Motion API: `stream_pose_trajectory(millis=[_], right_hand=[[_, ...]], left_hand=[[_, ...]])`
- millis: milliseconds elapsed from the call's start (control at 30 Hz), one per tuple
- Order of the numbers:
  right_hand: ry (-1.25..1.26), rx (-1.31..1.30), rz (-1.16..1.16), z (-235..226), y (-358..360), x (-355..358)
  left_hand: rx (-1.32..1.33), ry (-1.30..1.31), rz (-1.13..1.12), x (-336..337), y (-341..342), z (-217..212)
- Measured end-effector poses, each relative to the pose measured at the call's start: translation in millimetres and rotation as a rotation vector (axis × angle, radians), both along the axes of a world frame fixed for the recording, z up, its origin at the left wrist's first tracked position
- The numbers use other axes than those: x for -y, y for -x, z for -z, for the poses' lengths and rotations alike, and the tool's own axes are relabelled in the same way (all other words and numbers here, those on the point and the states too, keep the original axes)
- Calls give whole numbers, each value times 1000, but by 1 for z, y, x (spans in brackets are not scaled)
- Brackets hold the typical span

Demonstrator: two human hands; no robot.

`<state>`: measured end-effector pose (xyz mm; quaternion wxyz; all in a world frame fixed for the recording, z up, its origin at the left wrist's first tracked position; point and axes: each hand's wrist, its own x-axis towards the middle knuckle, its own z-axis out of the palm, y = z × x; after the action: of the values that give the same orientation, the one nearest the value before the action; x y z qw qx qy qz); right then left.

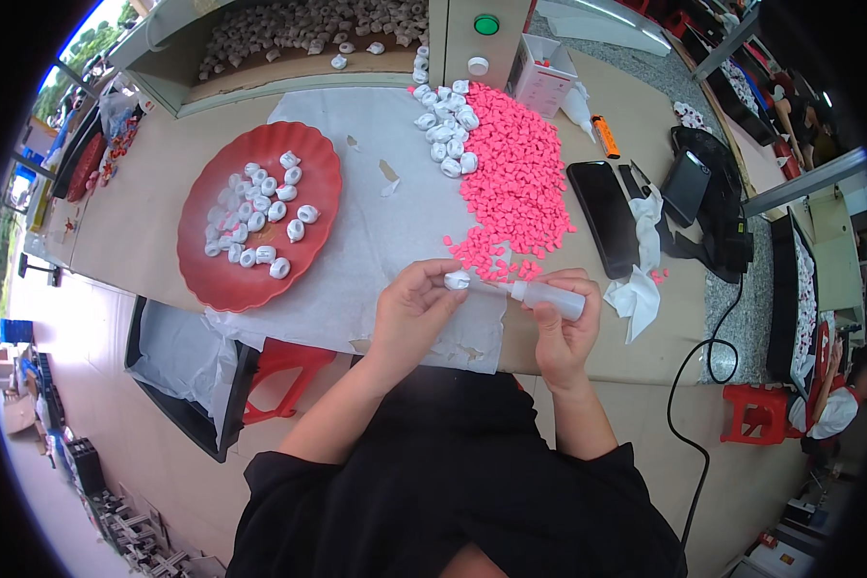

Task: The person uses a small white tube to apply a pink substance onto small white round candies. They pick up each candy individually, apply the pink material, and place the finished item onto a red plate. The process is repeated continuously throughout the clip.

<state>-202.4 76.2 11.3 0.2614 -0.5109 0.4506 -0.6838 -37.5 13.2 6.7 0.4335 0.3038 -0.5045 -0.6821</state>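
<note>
Over the paper (376, 246), your left hand (409, 313) pinches a white piece (457, 280) while your right hand (565, 332) grips a bottle (554, 301) pointed toward it. Pink bits (515, 173) lie heaped just beyond; a red plate (226, 291) sits to the left, a black phone (602, 217) to the right.

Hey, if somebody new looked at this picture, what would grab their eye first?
Probably the heap of bright pink pieces on the table, right of centre. Next, the scalloped red plate to the left, with small white pieces on it. Then, at the table's near edge, the left hand holding one white piece and the right hand a squeeze bottle.
</note>
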Motion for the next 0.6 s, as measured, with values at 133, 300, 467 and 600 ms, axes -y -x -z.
stream_pose_trajectory(millis=[133, 300, 467, 600], right_hand=[[61, -184, 22, 2, -1, 0], [75, -253, 27, 2, -2, 1], [86, -274, 25, 2, -3, 1], [77, -289, 28, 2, -3, 2]], left_hand=[[53, -2, -31, -1, 0, 4], [25, -5, -33, -1, 0, 4], [43, 11, -45, -1, 0, 6], [38, 12, -48, -1, 0, 7]])
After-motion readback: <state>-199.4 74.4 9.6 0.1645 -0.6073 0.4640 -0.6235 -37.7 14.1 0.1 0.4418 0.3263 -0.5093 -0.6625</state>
